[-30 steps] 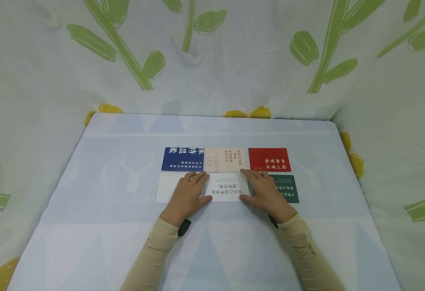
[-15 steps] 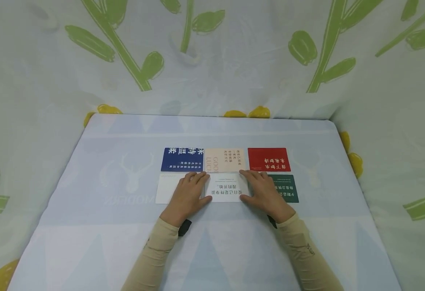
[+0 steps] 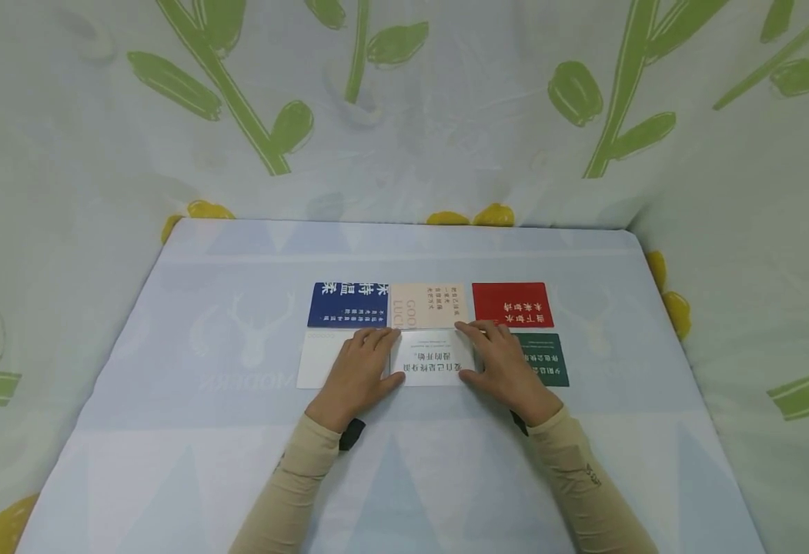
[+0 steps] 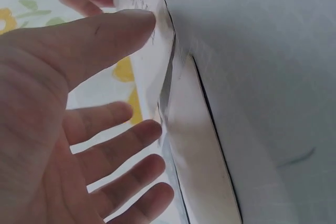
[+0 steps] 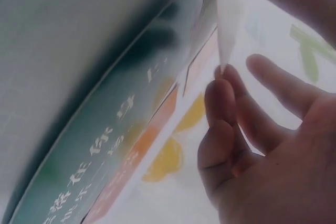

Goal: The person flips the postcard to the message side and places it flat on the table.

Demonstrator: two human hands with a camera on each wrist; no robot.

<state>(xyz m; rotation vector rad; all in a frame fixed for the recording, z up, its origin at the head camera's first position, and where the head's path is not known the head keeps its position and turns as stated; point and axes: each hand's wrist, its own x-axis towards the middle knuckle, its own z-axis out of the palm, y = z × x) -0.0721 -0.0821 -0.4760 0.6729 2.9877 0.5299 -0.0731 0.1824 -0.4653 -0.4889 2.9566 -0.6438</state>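
Note:
A white card (image 3: 432, 358) with dark printed characters lies in the middle of the near row, between both hands. My left hand (image 3: 354, 377) holds its left end, thumb at the near corner and index fingertip at the far corner. At the right end my right hand (image 3: 504, 373) holds it the same way. The left hand partly covers a plain white card (image 3: 315, 363), and the right hand hides part of a green card (image 3: 549, 360). In the left wrist view the thumb (image 4: 126, 27) overlaps the printed card, whose edge stands slightly above the neighbouring card.
Behind these lies a far row: a blue card (image 3: 347, 305), a cream card (image 3: 414, 296) and a red card (image 3: 511, 300). All rest on a pale patterned tablecloth (image 3: 189, 477). Leaf-printed fabric walls (image 3: 446, 131) rise at the back and sides.
Both hands keep their places at the ends of the printed card. Only tiny shifts of the right fingers and that card show.

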